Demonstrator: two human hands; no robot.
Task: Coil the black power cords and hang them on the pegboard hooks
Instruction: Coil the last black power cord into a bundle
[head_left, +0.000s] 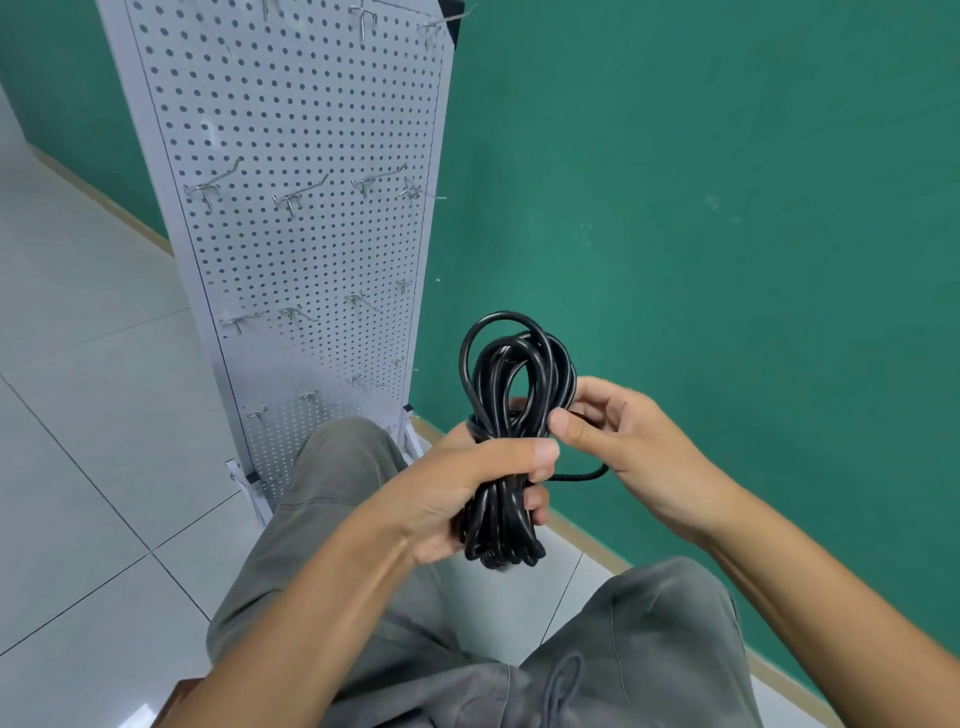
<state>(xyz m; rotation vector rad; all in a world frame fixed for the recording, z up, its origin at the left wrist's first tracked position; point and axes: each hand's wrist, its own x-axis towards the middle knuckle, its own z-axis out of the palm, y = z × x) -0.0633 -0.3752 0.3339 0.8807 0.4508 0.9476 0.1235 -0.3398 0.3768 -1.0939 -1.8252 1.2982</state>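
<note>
A black power cord (511, 364) is wound into a long coil with several loops, held upright in front of my knees. My left hand (467, 493) grips the coil around its middle, thumb laid across the front. My right hand (613, 431) pinches a loose strand of the same cord next to the coil; that strand runs from the coil's middle to my right fingers. A white pegboard (291, 234) on a floor stand rises ahead to the left, with several bare metal hooks (291, 200) in rows. No cord hangs on it.
A green wall (701, 208) stands right behind and beside the pegboard. Pale floor tiles (93, 415) spread to the left. My legs in grey trousers (332, 493) fill the bottom of the view, and a brown seat edge (171, 701) shows at bottom left.
</note>
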